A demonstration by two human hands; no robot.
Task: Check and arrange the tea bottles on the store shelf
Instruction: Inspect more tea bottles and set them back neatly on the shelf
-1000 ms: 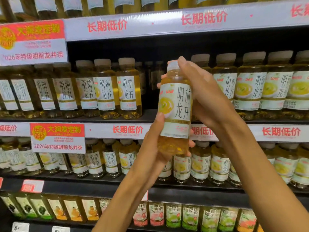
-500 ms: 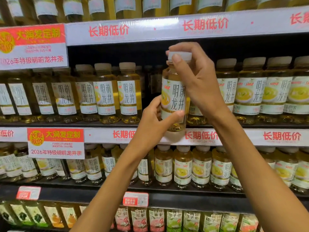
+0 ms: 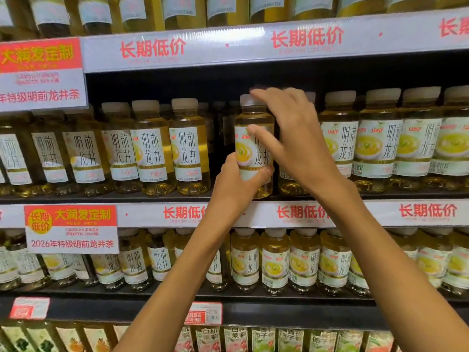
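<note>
A tea bottle (image 3: 253,115) with a pale cap, yellow tea and a white label stands upright in the gap of the middle shelf (image 3: 157,198). My left hand (image 3: 236,184) grips its lower part from the left, fingers curled round the base. My right hand (image 3: 297,138) covers its right side: the fingertips touch the cap and the thumb lies across the label. Rows of the same tea bottles (image 3: 189,146) stand to the left and more tea bottles (image 3: 375,143) to the right.
A dark gap (image 3: 220,138) lies between the held bottle and the left row. The upper shelf rail (image 3: 228,44) hangs just above the caps. A lower shelf holds more tea bottles (image 3: 275,262); a red price sign (image 3: 71,227) hangs at left.
The bottle went from in front of the shelf up and back into the gap on the middle shelf. My right hand slid from round the cap to the bottle's side.
</note>
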